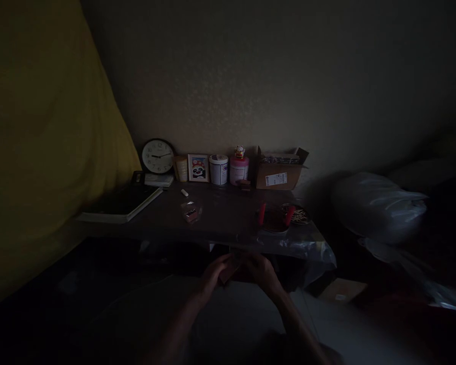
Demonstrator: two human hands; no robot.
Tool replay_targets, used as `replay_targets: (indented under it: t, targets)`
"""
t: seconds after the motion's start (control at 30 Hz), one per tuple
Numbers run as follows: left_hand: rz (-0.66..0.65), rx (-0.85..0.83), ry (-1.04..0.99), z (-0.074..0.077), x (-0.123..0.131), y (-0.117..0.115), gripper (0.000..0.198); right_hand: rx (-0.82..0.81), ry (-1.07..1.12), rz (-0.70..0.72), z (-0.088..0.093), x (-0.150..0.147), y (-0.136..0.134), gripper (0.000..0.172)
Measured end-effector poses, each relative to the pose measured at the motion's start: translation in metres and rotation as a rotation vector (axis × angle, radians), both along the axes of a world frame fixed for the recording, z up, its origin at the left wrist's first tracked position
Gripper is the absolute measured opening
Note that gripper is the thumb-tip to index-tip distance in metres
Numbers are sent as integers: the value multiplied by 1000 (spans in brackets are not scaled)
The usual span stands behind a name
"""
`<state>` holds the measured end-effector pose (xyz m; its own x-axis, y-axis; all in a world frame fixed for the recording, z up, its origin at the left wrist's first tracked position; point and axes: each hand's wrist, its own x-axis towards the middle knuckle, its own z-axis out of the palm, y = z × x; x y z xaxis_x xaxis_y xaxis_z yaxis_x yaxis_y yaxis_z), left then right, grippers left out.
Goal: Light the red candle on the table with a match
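My left hand is closed on a small, flat, brown box in front of the table's near edge. Close against its far right end is my right hand, with fingers curled together; what they pinch is too dark to make out. Beyond my hands, two red candles, a left one and a right one, stand upright on a dark round tray. Beside them a round dish holds many thin pale sticks.
The table has a clear plastic packet and a small white piece. Along the wall stand a clock, a panda picture, a white tub, a pink-lidded tub and a cardboard box. The room is very dim.
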<state>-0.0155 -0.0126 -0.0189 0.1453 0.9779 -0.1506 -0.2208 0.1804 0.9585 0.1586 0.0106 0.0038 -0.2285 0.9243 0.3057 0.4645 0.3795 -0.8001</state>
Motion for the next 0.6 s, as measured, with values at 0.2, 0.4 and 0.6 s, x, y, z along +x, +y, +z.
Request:
replay_targets:
  t: [0.2,0.4,0.6]
  targets:
    - [32,66,15,-1,-2,2,43,10,-35,4,1,0,0,21]
    - [59,89,-1,-5,-2,6,43,17,-61,-2,0,1,1,22]
    - [73,91,-2,-6,-2,7,42,30,-75,-6,1,1,1,20]
